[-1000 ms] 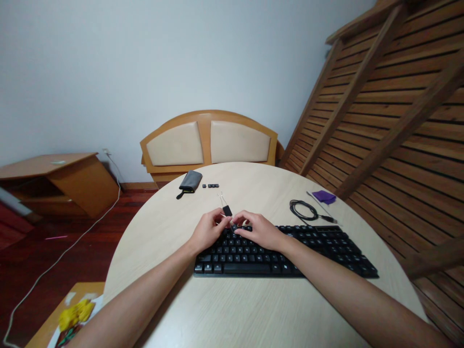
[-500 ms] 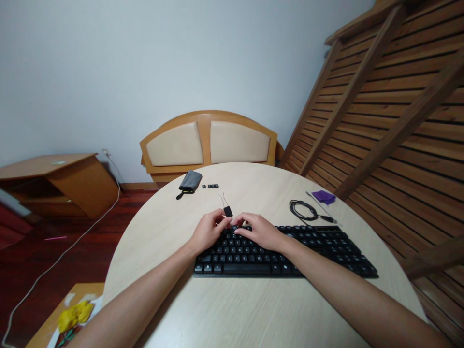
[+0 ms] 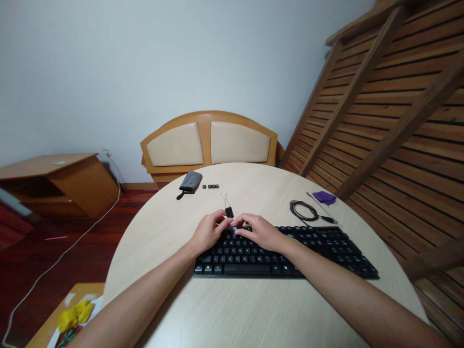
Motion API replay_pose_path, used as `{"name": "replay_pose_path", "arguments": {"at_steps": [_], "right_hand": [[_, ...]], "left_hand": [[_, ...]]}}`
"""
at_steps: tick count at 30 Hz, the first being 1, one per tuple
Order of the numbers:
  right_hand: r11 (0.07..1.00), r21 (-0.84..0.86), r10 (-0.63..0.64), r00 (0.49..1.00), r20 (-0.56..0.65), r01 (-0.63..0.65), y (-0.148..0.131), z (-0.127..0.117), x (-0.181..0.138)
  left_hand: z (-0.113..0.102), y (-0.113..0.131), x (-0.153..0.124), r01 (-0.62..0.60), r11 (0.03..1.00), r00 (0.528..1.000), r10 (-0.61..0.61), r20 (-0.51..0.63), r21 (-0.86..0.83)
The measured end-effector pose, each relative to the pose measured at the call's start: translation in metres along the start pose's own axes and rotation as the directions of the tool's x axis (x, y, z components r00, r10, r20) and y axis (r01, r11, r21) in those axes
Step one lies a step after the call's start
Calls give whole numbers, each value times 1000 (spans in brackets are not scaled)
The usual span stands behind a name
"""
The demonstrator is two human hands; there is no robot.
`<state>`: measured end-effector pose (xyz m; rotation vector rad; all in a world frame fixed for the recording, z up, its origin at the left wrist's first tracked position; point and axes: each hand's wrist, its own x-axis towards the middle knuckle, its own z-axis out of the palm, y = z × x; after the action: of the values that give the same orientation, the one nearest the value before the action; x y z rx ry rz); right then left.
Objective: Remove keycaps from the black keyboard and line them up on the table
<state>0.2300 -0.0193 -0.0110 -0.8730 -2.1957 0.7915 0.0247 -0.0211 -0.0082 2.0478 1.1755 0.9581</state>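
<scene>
A black keyboard (image 3: 246,269) lies on the round table, its right part stretching past my right forearm. My left hand (image 3: 212,231) is closed at the keyboard's far edge, thumb and fingers pinching a wire keycap puller (image 3: 229,212). The puller has a black middle, and its upper wire loops point away from me. Facing it, my right hand (image 3: 259,231) has thumb and index finger curled around a black keycap (image 3: 235,229) at the puller's lower end. Whether this keycap is off its switch, I cannot tell.
Several loose keycaps (image 3: 210,186) stand in a row beside a dark grey pouch (image 3: 191,181) at the table's (image 3: 170,212) far side. To the right lie a coiled black cable (image 3: 303,211), a thin rod (image 3: 319,204) and a purple cloth (image 3: 324,197). Yellow gloves (image 3: 75,315) rest at lower left.
The keycap puller's upper end has tilted slightly to the right. A bit more of the keycap shows between my fingers. Both hands stay almost in place.
</scene>
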Motion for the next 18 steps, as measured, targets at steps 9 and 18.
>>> {"name": "replay_pose_path", "arguments": {"at_steps": [9,18], "right_hand": [[1000,-11,-10,1000,30,10,1,-1,0],[999,-44,-29,999,31,31,3,-1,0]], "left_hand": [[1,-1,-1,2,999,1000,-2,-5,51],[2,-1,0,19,1000,1000,-19,-23,19]]}}
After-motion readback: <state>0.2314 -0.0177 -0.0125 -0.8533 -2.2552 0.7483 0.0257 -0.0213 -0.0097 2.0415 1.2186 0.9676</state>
